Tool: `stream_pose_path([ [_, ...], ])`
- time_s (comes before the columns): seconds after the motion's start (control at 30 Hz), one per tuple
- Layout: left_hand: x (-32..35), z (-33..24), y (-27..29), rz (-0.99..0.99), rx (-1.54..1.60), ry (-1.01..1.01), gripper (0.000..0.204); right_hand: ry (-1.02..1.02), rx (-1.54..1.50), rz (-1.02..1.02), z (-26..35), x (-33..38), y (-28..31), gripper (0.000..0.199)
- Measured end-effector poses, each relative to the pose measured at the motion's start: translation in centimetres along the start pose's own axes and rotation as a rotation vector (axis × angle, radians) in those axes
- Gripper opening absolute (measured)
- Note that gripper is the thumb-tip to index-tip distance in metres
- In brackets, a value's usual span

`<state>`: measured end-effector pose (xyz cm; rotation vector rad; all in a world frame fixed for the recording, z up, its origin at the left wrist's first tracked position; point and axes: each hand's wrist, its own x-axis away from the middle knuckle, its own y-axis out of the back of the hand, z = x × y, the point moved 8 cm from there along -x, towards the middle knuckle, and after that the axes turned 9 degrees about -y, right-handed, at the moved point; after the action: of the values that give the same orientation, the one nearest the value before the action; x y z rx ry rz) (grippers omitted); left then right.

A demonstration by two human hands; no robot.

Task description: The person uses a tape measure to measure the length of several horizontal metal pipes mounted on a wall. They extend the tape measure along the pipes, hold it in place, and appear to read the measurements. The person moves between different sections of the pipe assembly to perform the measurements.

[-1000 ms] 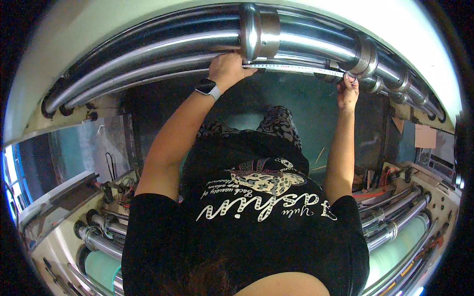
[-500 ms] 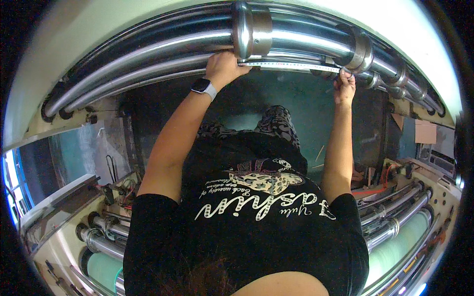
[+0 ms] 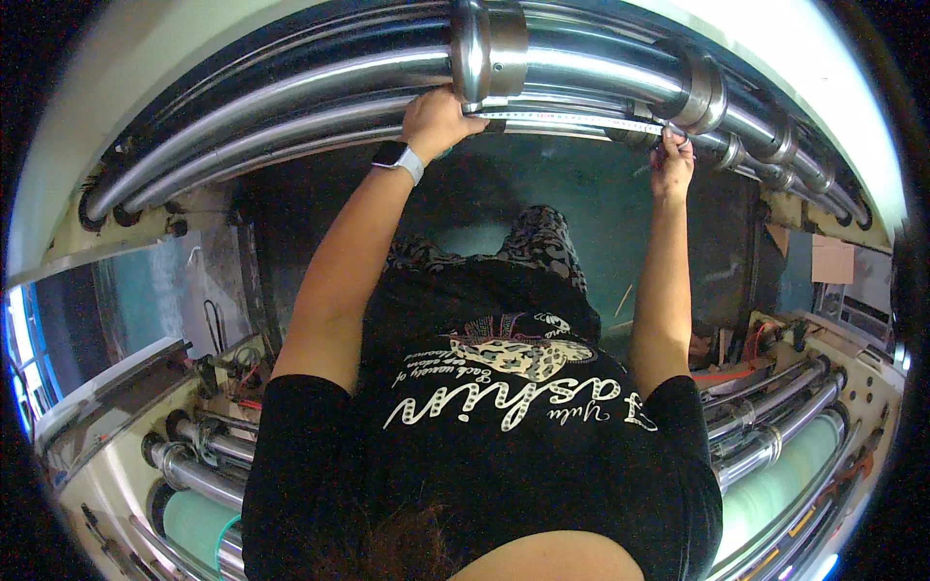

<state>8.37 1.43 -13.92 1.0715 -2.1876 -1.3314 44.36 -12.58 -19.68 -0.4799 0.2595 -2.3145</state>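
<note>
Stretches a white tape measure (image 3: pixel 567 120) straight alongside shiny metal rollers (image 3: pixel 605 76). Grips one end in the left hand (image 3: pixel 434 123), with bent, partly hidden fingers, beside a thick metal ring (image 3: pixel 473 48); pinches the other end in the closed fingers of the right hand (image 3: pixel 671 167), near another ring (image 3: pixel 701 92). Wears a pale-banded watch (image 3: pixel 394 156).
</note>
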Motion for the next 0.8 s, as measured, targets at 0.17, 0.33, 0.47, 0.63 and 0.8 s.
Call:
stream_pose_path([
  [0.17, -0.2, 0.8, -0.3, 0.004, 0.012, -0.002, 0.044, 0.003, -0.006, -0.010, 0.4, 0.6, -0.6, 0.012],
  [0.33, -0.2, 0.5, -0.3, 0.010, 0.009, 0.009, 0.041, -0.006, 0.009, -0.006, 0.1, 0.2, -0.2, 0.011],
  [0.47, -0.2, 0.4, -0.3, 0.030, 0.002, 0.018, 0.042, 0.005, -0.012, 0.039, 0.3, 0.2, -0.3, 0.011],
  [0.63, -0.1, 0.8, -0.5, 0.039, 0.078, 0.060, 0.044, -0.010, -0.055, 0.051, 0.3, 0.1, -0.5, 0.012],
  [0.8, -0.4, 1.9, -1.3, 0.095, 0.094, 0.107, 0.047, -0.005, -0.032, 0.045, 0.1, -0.4, -0.2, 0.012],
])
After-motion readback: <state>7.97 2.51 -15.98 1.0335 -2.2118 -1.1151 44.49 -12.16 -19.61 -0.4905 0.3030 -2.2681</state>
